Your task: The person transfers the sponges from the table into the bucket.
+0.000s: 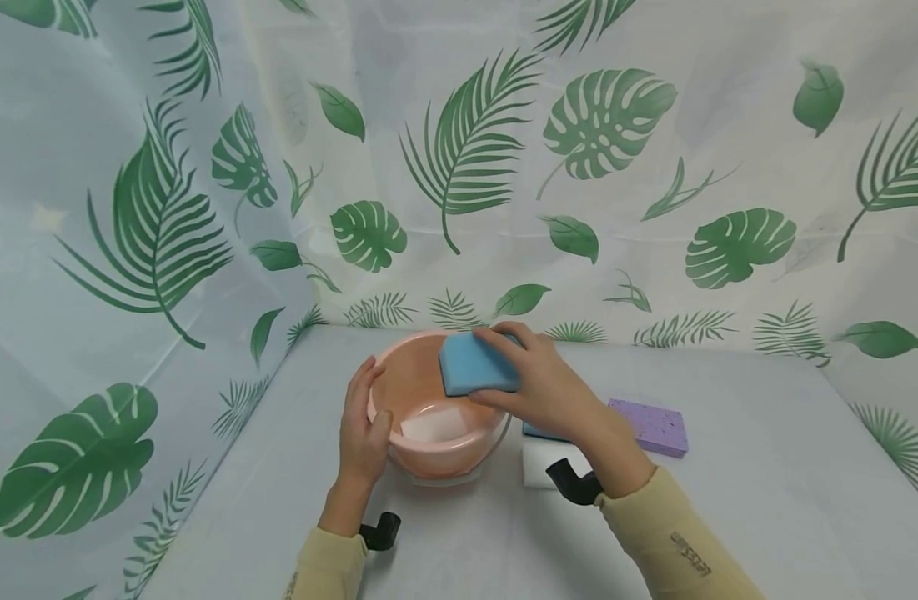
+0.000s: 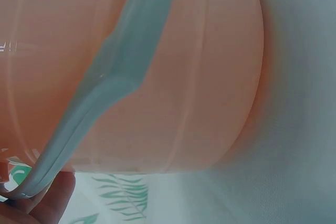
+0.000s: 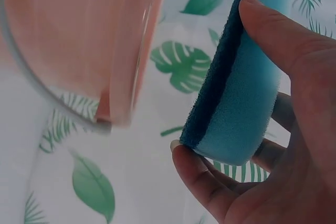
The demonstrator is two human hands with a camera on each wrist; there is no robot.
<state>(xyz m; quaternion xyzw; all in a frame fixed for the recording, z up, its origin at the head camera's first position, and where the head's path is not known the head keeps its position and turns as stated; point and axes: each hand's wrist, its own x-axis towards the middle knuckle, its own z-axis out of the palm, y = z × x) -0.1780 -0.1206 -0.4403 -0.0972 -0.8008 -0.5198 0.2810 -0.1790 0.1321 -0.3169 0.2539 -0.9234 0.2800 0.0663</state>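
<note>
A pink bucket (image 1: pixel 443 446) with a grey handle (image 2: pixel 113 85) stands upright on the table, a white block (image 1: pixel 434 424) lying at its bottom. My left hand (image 1: pixel 364 429) grips the bucket at its left side, fingers and thumb at the rim. Over the right part of the bucket's mouth, my right hand (image 1: pixel 544 379) holds a blue sponge (image 1: pixel 474 364) between thumb and fingers. The right wrist view shows this sponge with a dark blue scouring layer (image 3: pixel 218 72) along one face, raised above the rim.
Right of the bucket lie a white block (image 1: pixel 543 463), a blue piece (image 1: pixel 541 431) partly hidden by my right arm, and a purple sponge (image 1: pixel 649 427). A leaf-print sheet (image 1: pixel 496 167) hangs behind and beside the pale table (image 1: pixel 759 500).
</note>
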